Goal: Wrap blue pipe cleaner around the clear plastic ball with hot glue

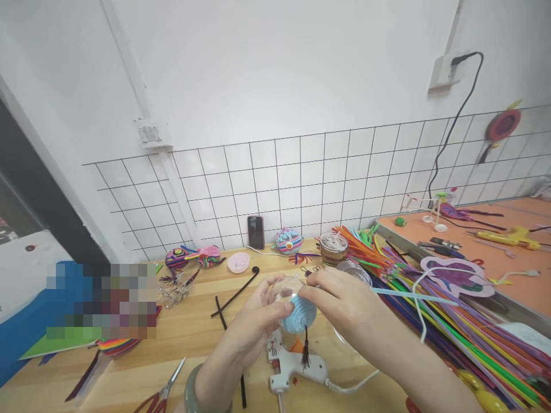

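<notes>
My left hand (255,322) and my right hand (344,303) meet over the wooden table (181,344), both closed on a clear plastic ball (289,287) partly wound with a light blue pipe cleaner coil (300,316). The loose end of the blue pipe cleaner (408,296) runs out to the right. A small dark tassel (306,351) hangs under the ball. A white glue gun (293,365) lies on the table right below my hands.
A big heap of coloured pipe cleaners (451,310) fills the right side. Scissors (161,393) lie near the front edge. Black pipe cleaners (235,295), a pink dish (238,262), a phone (255,232), wound balls (289,240) and a jar (333,248) sit further back. An orange table (495,229) holds a yellow glue gun (512,236).
</notes>
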Demonstrator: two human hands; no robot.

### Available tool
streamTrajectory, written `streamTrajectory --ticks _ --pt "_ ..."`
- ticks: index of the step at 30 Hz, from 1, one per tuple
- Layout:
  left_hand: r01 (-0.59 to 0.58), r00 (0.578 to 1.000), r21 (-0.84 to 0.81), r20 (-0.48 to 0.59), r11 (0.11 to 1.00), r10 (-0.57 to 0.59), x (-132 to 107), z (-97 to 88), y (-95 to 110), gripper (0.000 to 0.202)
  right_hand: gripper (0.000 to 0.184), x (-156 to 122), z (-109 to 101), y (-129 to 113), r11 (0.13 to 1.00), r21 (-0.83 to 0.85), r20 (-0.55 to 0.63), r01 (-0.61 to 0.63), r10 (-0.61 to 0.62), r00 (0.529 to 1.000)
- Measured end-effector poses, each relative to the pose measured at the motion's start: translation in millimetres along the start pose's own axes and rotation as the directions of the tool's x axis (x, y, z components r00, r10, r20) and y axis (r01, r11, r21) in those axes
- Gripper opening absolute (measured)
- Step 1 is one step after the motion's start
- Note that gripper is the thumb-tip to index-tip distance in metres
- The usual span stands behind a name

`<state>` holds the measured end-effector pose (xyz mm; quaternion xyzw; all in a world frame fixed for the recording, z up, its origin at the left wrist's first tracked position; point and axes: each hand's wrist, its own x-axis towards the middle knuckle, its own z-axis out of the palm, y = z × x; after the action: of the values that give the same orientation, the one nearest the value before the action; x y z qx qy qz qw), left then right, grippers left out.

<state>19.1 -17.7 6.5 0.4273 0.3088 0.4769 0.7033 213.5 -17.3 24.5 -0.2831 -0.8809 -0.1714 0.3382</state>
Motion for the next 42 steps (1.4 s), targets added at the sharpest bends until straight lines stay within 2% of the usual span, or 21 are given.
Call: streamTrajectory --ticks 15,42 --pt "0.006 1.000 0.029 0.002 1.000 -0.006 -1.7 1.6 4.6 0.054 0.031 0.0 -0.9 -5.1 1.000 -0.025 -0.027 -0.007 0.006 1.000" --pt "0.019 1.000 -0.097 0.026 0.995 -0.017 0.8 0.1 1.7 0.047 0.033 -1.6 2.8 0.1 0.998 -0.056 -0.085 0.024 -0.029 0.996"
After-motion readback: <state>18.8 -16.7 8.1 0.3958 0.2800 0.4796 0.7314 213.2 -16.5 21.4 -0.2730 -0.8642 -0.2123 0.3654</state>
